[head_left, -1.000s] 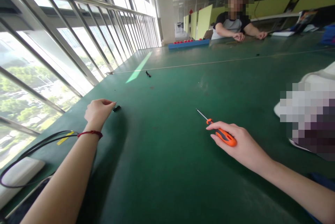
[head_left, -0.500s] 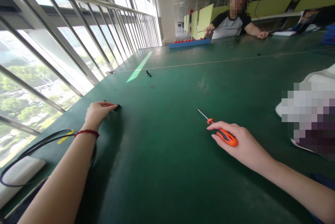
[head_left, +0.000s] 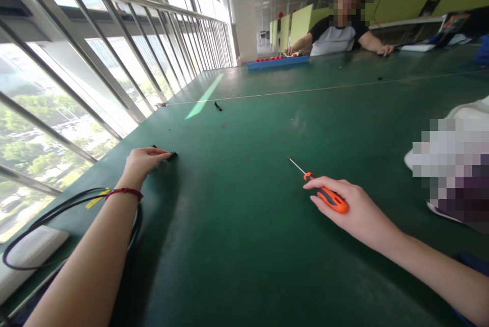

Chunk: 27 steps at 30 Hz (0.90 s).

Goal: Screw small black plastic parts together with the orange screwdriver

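Observation:
My right hand (head_left: 346, 205) is closed around the orange and black handle of a screwdriver (head_left: 331, 198), over the right half of the green table (head_left: 237, 205). The thin metal shaft points forward and to the left, its tip free of any other thing. At the left, my left hand (head_left: 143, 164) has its fingers pressed together on a small black object (head_left: 171, 156). Most of that object is hidden by the fingers, so its kind cannot be made out. A red cord bracelet circles my left wrist.
A small black piece (head_left: 217, 106) lies farther back. Black cable (head_left: 57, 210) loops by my left forearm, near a white box-like thing (head_left: 49, 240). Metal railing (head_left: 133, 52) borders the left. A person (head_left: 338, 36) sits across, one hand at a blue tray (head_left: 278, 63) with red pieces.
The person across has lowered a hand to the blue tray and moved it left. My own hands keep nearly the same places and grips.

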### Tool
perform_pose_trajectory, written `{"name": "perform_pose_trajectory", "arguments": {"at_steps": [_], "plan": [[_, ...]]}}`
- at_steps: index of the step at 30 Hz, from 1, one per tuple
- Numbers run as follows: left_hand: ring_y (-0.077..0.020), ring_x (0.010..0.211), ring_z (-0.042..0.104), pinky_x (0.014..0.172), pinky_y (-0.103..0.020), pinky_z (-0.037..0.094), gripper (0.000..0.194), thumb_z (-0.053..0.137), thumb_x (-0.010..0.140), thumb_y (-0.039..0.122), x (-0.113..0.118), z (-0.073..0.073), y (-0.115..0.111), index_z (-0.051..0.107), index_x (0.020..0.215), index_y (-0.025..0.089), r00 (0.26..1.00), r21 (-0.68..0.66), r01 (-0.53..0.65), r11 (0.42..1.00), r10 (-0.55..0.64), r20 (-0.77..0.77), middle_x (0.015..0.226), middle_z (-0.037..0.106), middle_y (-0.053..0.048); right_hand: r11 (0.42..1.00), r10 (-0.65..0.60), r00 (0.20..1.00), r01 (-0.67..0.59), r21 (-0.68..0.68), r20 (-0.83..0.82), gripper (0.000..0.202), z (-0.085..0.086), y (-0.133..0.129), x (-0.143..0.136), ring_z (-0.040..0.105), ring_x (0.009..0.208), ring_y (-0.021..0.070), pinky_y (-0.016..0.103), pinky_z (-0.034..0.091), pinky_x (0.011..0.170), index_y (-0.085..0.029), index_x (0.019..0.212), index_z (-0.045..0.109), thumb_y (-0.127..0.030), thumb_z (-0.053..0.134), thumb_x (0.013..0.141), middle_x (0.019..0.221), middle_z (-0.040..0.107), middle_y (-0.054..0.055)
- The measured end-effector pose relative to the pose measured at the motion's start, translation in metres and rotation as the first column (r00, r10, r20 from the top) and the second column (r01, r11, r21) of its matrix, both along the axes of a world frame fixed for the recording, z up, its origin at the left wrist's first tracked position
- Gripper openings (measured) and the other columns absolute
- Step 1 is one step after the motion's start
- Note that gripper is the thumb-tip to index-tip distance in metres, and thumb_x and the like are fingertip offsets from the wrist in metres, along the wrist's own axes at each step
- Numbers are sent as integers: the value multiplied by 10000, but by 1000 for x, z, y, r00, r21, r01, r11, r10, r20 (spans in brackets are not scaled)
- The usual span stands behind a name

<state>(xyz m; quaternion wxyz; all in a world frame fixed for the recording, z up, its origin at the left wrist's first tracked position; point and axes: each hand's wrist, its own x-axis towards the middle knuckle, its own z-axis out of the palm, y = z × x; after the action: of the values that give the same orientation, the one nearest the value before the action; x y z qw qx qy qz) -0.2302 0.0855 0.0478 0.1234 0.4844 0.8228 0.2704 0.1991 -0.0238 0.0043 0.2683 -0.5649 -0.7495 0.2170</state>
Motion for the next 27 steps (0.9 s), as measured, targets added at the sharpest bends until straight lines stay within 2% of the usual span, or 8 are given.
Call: {"name": "perform_pose_trajectory", "arguments": {"at_steps": [6, 13, 18, 27], "plan": [[-166, 688, 517, 569, -233, 370, 354, 733, 573, 384, 3, 2, -3, 719, 825, 137, 999, 13, -6, 1000, 6, 36, 646, 624, -13, 1000, 4, 1000, -4, 9, 0, 223, 0, 0, 0, 619, 820, 202, 329, 493, 723, -272, 981, 650, -333, 527, 805, 921, 685, 24], [-165, 731, 521, 608, -236, 374, 367, 757, 556, 368, 0, 1, -2, 723, 830, 126, 997, 24, -3, 1000, 1, 75, 693, 639, -14, 1000, 8, 1000, -8, -3, 16, 226, -1, 1, 1, 615, 844, 203, 334, 488, 747, -280, 992, 642, -333, 523, 808, 932, 682, 16], [-151, 682, 507, 583, -236, 366, 370, 759, 553, 371, 2, 2, -3, 722, 828, 127, 995, 23, -1, 1000, -1, 99, 656, 626, -5, 1000, 13, 1000, -13, -9, 10, 228, -2, 0, 1, 618, 868, 210, 346, 490, 770, -277, 1001, 639, -327, 521, 813, 960, 681, 22], [-179, 746, 537, 614, -244, 371, 315, 748, 568, 341, 2, 1, -1, 723, 809, 139, 999, 22, -9, 1000, 8, 53, 678, 643, -15, 1000, 16, 1000, -16, -8, 6, 226, 0, 1, 1, 618, 855, 216, 352, 495, 753, -280, 993, 640, -330, 521, 807, 938, 685, 22]]}}
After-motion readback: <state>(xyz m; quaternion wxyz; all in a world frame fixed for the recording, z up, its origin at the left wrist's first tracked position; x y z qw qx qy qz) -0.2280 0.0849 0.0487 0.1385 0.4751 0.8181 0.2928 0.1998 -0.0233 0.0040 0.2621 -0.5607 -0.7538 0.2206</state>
